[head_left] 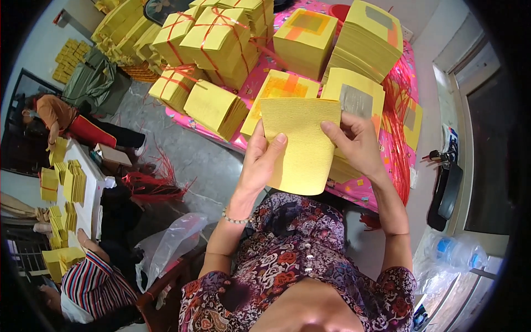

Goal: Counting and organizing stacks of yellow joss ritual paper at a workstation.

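Between both hands, in front of my chest, is a piece of yellow ribbed paper [301, 157]; I cannot tell whether it is one sheet or a thin wad. My left hand [257, 163] grips its left edge, thumb lying on the face. On the other side, my right hand [359, 146] pinches the upper right edge, with its fingers curled partly behind. Just beyond the paper are a yellow stack with an orange patch [276, 88] and a yellow stack with a silver patch [357, 100]. The held paper partly hides both.
Stacks tied with red ribbon [213, 41] crowd the back of the pink-covered table [193, 123]. Loose red ribbons [395, 102] hang at its right. At left, two people work by a white table [91, 191] with yellow bundles. A clear plastic bag [171, 243] lies near a wooden chair [160, 285].
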The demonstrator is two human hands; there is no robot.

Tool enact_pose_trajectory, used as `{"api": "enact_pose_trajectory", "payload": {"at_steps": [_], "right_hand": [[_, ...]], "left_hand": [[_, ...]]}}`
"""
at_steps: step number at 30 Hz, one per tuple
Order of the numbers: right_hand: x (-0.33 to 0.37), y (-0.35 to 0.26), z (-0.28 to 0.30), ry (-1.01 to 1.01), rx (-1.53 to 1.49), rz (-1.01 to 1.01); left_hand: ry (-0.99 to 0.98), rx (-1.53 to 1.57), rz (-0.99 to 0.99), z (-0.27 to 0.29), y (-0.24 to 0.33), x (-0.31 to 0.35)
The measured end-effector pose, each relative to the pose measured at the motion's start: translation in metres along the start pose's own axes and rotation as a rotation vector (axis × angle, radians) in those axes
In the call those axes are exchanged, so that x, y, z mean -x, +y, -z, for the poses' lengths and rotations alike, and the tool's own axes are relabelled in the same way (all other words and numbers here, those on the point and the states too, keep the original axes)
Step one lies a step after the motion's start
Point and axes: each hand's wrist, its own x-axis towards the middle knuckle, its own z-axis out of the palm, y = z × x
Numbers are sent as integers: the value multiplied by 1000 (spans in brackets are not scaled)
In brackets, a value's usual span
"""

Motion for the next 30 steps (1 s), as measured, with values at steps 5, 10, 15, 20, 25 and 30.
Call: {"api": "enact_pose_trajectory", "payload": {"at_steps": [5, 10, 15, 20, 25, 30], "right_hand": [[2, -10, -19, -4, -160, -20], [1, 1, -16, -176, 157, -125], [8, -1, -38, -202, 27, -125], [21, -9, -50, -347, 243, -203], [39, 18, -74, -312, 78, -55], [37, 20, -84, -416, 200, -84]], "left_hand": [[59, 56, 19, 13, 2, 10], [93, 79, 40, 17, 4, 10], [155, 77, 42, 34, 7, 22], [270, 39, 41, 45, -10, 50], [402, 51, 41, 61, -16, 78], [491, 54, 23, 67, -25, 92]]}}
